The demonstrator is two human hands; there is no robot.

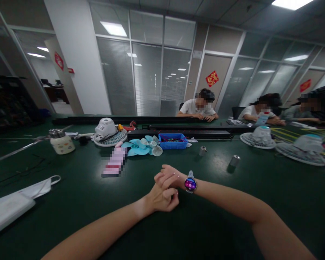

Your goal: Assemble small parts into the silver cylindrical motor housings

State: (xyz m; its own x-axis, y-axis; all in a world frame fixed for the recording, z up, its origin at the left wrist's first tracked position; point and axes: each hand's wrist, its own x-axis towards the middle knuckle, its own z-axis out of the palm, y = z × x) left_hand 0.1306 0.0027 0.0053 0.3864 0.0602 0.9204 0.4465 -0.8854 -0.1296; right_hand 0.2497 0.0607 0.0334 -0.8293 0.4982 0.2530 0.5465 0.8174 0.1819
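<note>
My left hand (161,198) and my right hand (166,177) rest clasped together on the dark green table (219,216), fingers wrapped round each other and holding no object. A watch with a purple face (190,184) sits on my right wrist. Nearest ahead lie a blurred flat item (114,163), light blue fan blades (141,146) and a blue bin (173,141) of small parts. Two small metal cylinders (202,151) (234,160) stand to the right of them.
A white fan motor on a grille (108,132) and a lidded jar (61,141) stand far left. A face mask (39,187) and white box (5,215) lie near left. More fan grilles (258,139) sit at right. Three people sit across the table.
</note>
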